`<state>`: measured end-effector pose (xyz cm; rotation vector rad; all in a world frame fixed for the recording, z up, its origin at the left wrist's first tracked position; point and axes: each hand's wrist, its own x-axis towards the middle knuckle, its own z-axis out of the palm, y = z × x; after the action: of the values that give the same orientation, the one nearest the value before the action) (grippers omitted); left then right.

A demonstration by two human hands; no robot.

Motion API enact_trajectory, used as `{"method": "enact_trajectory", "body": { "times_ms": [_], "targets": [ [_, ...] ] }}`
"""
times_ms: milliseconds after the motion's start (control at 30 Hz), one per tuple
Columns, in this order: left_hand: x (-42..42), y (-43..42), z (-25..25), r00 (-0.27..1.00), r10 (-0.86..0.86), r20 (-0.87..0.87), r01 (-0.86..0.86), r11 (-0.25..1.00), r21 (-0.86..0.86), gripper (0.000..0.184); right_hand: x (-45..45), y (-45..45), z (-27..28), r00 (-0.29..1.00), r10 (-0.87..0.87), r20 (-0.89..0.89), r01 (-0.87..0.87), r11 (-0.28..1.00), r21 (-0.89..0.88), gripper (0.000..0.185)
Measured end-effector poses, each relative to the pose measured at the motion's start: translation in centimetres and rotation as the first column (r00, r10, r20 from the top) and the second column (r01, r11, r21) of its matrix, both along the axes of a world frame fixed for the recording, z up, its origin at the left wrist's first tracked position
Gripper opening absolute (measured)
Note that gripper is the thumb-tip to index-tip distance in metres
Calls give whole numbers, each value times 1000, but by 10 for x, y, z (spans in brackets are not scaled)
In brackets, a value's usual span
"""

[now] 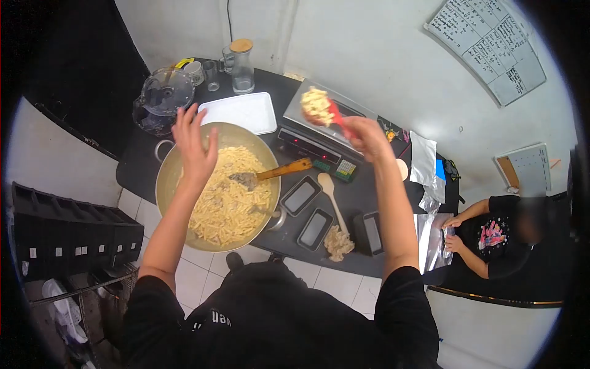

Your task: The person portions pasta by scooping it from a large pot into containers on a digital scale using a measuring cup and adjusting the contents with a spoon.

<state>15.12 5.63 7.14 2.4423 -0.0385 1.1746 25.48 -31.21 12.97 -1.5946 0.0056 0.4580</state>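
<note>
1. Up went the right hand (367, 135), fingers closed around the handle of a red spoon (345, 125), its bowl heaped with pasta (317, 106)!
2. That loaded spoon hung over the platform of the scale (307, 147), whose panel showed red lights; its exact height could not be told.
3. Over on the other side, the left hand (195, 150) was wide open and gripping nothing, fingers spread, across the far left rim of the big pot (233, 135); whether it touched the metal could not be told.
4. And what a potful! More pasta (224, 212) covered the bottom, with a wooden-handled tool (286, 168) dug into it, handle pointing out over the rim towards the scale.
5. Behind the pot lay a white tray (246, 114), with a clear jug (243, 77) standing just beyond it under a wooden lid.
6. To the pot's right sat two black tins (315, 229), then a pale wooden spoon (335, 200), its handle end near a crumpled beige clump (338, 243), with another black tin (372, 232) just beside that.
7. Far right, a co-worker (491, 240) had both hands at a sheet of foil (433, 240) on the counter!
</note>
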Motion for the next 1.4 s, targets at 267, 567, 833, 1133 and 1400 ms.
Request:
{"method": "enact_trajectory", "body": {
  "times_ms": [267,567,833,1133,1400],
  "targets": [
    [115,-112,9,938,-341,55,342,940,-4,24,98,-115,-82,940,-139,311,203,962,-182,20],
    [109,-140,-8,925,-379,-43,380,925,28,22,137,-130,-179,705,-42,708,484,757,-438,26],
    [73,-110,-18,954,-266,-135,275,960,47,22,133,-121,-180,459,281,843,619,579,-531,17],
    [16,-62,0,979,-116,-167,139,982,131,22,115,-133,-158,284,600,748,722,380,-579,26],
    [-51,17,-14,960,158,-233,-107,971,214,28,101,-122,-160,327,576,749,730,349,-587,24]
  ]
}}
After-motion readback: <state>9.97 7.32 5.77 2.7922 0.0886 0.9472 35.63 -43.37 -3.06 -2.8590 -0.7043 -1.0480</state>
